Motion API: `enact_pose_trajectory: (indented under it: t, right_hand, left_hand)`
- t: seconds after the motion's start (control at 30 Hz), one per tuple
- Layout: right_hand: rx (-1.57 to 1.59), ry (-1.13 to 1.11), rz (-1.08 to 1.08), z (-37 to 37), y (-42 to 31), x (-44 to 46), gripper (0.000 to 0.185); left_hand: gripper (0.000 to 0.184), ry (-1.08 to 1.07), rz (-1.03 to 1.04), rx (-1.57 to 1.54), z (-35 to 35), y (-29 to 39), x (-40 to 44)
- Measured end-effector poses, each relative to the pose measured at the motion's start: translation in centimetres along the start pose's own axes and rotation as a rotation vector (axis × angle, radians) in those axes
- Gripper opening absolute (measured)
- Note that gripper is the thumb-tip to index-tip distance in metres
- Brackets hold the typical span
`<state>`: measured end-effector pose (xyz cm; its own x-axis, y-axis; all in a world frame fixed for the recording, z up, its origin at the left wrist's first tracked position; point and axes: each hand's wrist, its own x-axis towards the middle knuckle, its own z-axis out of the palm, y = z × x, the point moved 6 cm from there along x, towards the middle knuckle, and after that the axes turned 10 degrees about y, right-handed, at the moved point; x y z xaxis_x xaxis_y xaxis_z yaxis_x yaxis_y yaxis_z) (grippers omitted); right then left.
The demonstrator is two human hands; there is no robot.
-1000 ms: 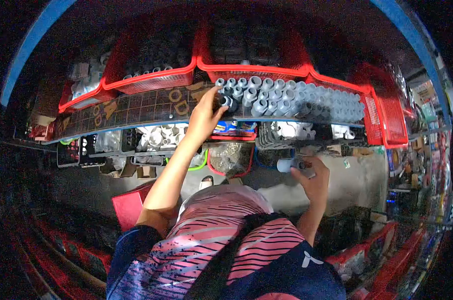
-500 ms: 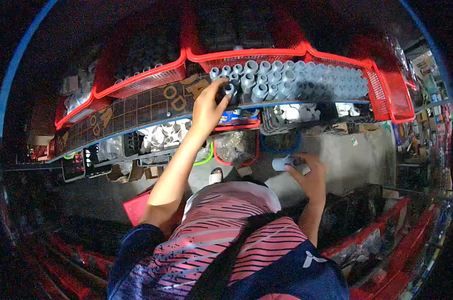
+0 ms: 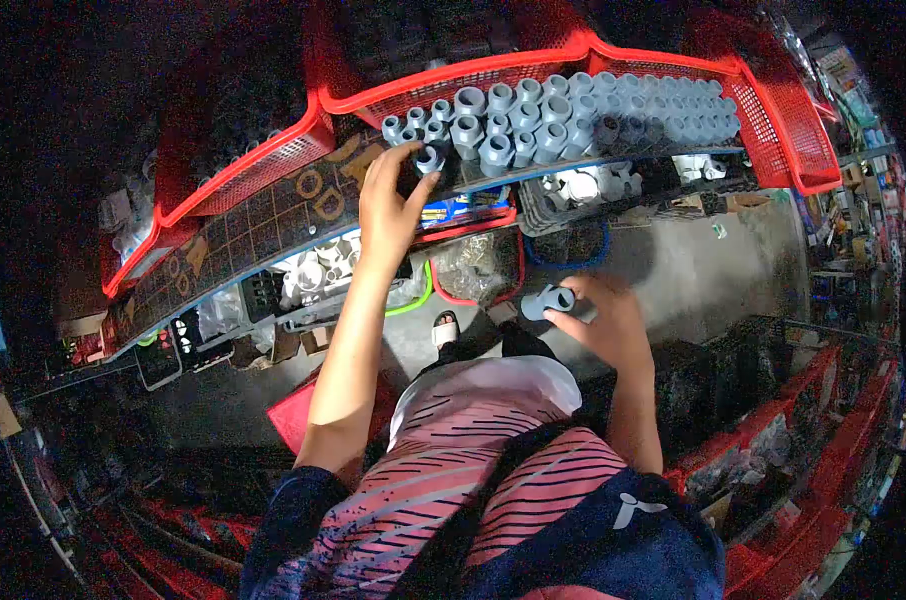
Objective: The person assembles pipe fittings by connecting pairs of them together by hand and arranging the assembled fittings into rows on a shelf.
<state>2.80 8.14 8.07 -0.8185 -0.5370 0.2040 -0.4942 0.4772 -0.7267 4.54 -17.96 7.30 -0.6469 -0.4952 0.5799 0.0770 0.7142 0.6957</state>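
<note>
My left hand [image 3: 387, 208] reaches to the shelf's front edge, its thumb and fingers closed around a grey plastic pipe fitting [image 3: 429, 158] at the near left of the rows. Beside it, several more grey pipe fittings [image 3: 551, 138] stand upright in close rows, open ends up. Lower and to the right, over the floor, my right hand [image 3: 615, 322] grips another grey pipe fitting [image 3: 543, 302] between thumb and fingers. This one is tilted, with its open end towards me. Part of it is hidden behind the fingers.
Red plastic baskets [image 3: 463, 75] line the back of the shelf [image 3: 258, 235]. Below hang black crates with white fittings [image 3: 308, 275] and more white fittings [image 3: 585, 185]. A red box [image 3: 291, 412] lies on the floor by my left side. Red bins [image 3: 773, 450] stand at lower right.
The view has shifted and tilted slightly. My right hand has turned its fitting so the open end shows. My left hand stays at the same fitting on the shelf.
</note>
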Motion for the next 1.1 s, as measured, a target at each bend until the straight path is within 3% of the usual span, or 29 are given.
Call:
enact_pose_trajectory:
  t: [0.2,0.37,0.9,0.97,1.1]
  right_hand:
    - [-0.075,-0.011,-0.122,0.8,-0.3,1.9,0.032]
    - [-0.107,-0.041,-0.284,0.0,-2.8,5.2,0.035]
    - [-0.392,-0.137,-0.689,3.8,-10.9,13.5,0.034]
    - [-0.389,-0.160,-0.671,4.4,-9.6,13.7,0.037]
    - [-0.337,-0.158,-0.540,5.0,-9.1,14.3,0.040]
  left_hand:
    - [0.049,0.088,0.097,0.152,0.2,0.8,-0.3]
    - [0.045,0.078,-0.012,0.175,0.4,-0.1,-0.4]
    - [0.044,0.180,-0.077,-0.223,-4.0,-4.5,-1.1]
    - [0.043,0.179,-0.145,-0.318,-3.8,-5.3,-1.1]
    - [0.042,0.180,-0.085,-0.279,-3.8,-5.6,-1.1]
